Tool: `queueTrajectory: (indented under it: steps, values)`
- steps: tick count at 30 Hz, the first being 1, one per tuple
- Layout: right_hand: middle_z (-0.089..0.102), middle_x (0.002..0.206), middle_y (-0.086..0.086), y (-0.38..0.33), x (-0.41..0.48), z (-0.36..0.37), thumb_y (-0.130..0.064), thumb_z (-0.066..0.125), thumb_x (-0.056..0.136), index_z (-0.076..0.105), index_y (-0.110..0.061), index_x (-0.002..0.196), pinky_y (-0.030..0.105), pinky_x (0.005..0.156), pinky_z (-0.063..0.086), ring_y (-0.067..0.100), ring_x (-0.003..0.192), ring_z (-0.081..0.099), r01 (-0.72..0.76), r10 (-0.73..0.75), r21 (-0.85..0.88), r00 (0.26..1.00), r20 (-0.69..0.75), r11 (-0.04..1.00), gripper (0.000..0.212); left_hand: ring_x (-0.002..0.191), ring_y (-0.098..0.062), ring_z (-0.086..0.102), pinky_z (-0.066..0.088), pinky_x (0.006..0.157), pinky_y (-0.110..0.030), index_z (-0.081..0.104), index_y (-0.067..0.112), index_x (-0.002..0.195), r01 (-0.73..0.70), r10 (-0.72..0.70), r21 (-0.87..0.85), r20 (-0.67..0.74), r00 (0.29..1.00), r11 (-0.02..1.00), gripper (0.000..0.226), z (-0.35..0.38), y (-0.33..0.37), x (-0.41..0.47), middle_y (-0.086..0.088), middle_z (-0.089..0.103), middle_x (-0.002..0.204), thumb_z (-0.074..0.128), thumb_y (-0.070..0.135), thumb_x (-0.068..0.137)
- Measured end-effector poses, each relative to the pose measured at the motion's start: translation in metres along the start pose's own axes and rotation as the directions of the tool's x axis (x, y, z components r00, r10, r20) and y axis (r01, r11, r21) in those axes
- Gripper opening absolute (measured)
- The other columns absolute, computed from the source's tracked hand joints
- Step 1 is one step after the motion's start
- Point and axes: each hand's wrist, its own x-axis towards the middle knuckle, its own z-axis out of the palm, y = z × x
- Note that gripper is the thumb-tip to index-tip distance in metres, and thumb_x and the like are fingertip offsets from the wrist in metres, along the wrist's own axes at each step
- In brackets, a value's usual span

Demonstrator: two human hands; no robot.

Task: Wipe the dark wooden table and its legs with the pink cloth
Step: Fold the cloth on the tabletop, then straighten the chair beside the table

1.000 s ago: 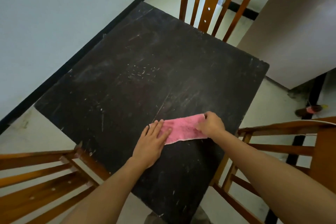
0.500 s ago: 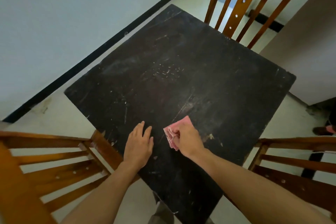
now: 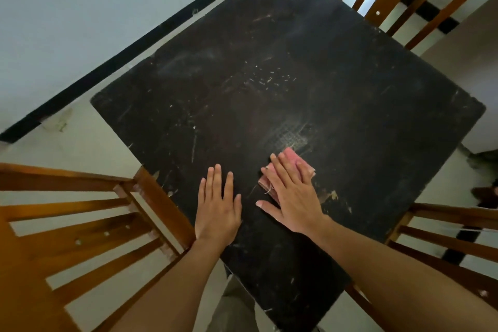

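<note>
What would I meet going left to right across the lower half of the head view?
left wooden chair → left hand → right hand, flat on the pink cloth → right wooden chair

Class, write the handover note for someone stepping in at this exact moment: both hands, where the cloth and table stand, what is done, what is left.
Left hand: flat on the dark table near its near edge, holding nothing.
Right hand: fingers straight, pressing the folded pink cloth onto the tabletop.
Done: the cloth is folded and in place. A faint hatched patch just beyond it may be a wiped spot.
Left: most of the top, where pale flecks show mid-table, and the legs, which are out of view.
</note>
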Motion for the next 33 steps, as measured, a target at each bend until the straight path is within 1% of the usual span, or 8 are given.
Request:
queueTrajectory:
  steps: [4,9,15,19,22,25,28,33]
  values:
    - [0.027,0.159,0.006,-0.004,0.001,0.004,-0.052,0.038,0.099,0.026,-0.022,0.152,0.048,0.118,0.018,0.022,0.15,0.015,-0.044,0.046,0.034,0.996,-0.073,0.998,0.063,0.147,-0.027,0.0,0.005,0.117,-0.043,0.025,0.012,0.15,-0.004,0.004,0.001,0.005,1.0,1.0,0.057,0.006,-0.001,-0.001,-0.016,0.014,0.159,0.03,0.041,0.101]
    - [0.051,0.145,0.003,-0.011,0.006,0.002,-0.012,0.072,0.083,0.059,-0.02,0.132,0.045,0.107,0.033,0.02,0.14,0.04,-0.128,0.141,0.087,0.977,-0.158,0.988,0.052,0.145,-0.029,-0.014,-0.003,0.119,-0.044,0.001,0.015,0.15,-0.072,0.072,-0.002,0.064,0.995,0.997,0.061,-0.003,-0.003,0.002,-0.016,-0.004,0.16,0.021,0.044,0.101]
    - [0.064,0.127,0.005,-0.029,-0.055,-0.03,-0.008,0.072,0.084,0.06,-0.017,0.126,0.043,0.092,0.052,0.027,0.121,0.059,-0.309,0.349,0.258,0.929,-0.125,0.915,0.045,0.148,-0.029,-0.007,0.004,0.119,-0.047,0.006,0.022,0.153,-0.313,0.287,0.072,0.253,0.924,0.947,0.058,-0.037,-0.017,0.019,-0.011,-0.003,0.162,0.022,0.045,0.103]
    - [0.062,0.13,0.002,-0.051,-0.135,-0.055,-0.014,0.072,0.085,0.055,-0.022,0.132,0.035,0.092,0.054,0.018,0.114,0.063,-0.488,0.528,0.271,0.844,-0.097,0.83,0.051,0.142,-0.02,0.027,0.027,0.116,-0.041,0.029,0.022,0.148,-0.56,0.538,0.017,0.257,0.803,0.828,0.049,-0.081,0.009,0.01,-0.004,0.028,0.155,0.034,0.039,0.102]
    - [0.068,0.119,0.005,-0.064,-0.197,-0.069,-0.015,0.076,0.081,0.063,-0.017,0.125,0.03,0.081,0.058,0.018,0.097,0.07,-0.575,0.628,0.286,0.765,-0.145,0.767,0.046,0.124,-0.019,0.047,0.04,0.101,-0.035,0.043,0.02,0.137,-0.705,0.688,0.045,0.183,0.702,0.708,0.039,-0.097,0.045,-0.013,-0.002,0.047,0.137,0.037,0.036,0.101]
    - [0.071,0.111,0.006,-0.083,-0.261,-0.07,-0.024,0.06,0.093,0.068,-0.015,0.118,0.027,0.071,0.057,0.018,0.084,0.072,-0.662,0.729,0.315,0.656,-0.195,0.68,0.028,0.11,-0.019,0.051,0.043,0.091,-0.034,0.049,0.02,0.126,-0.834,0.816,0.063,0.175,0.55,0.548,0.032,-0.097,0.083,-0.054,0.0,0.052,0.123,0.036,0.034,0.101]
    - [0.072,0.109,0.007,-0.11,-0.324,-0.063,-0.03,0.041,0.094,0.069,-0.015,0.115,0.031,0.066,0.059,0.021,0.082,0.072,-0.751,0.817,0.32,0.525,-0.239,0.577,0.038,0.106,-0.019,0.051,0.043,0.089,-0.033,0.05,0.021,0.119,-0.926,0.91,0.075,0.172,0.377,0.369,0.027,-0.091,0.12,-0.105,0.001,0.052,0.117,0.033,0.033,0.101]
    - [0.072,0.107,0.006,-0.179,-0.444,-0.044,-0.027,0.043,0.092,0.065,-0.015,0.114,0.032,0.059,0.059,0.022,0.08,0.072,-0.834,0.925,0.417,0.261,-0.276,0.36,0.033,0.115,-0.02,0.049,0.042,0.098,-0.036,0.046,0.02,0.128,-0.995,0.981,0.066,0.174,0.091,0.08,0.032,-0.075,0.167,-0.223,0.0,0.05,0.126,0.032,0.033,0.102]
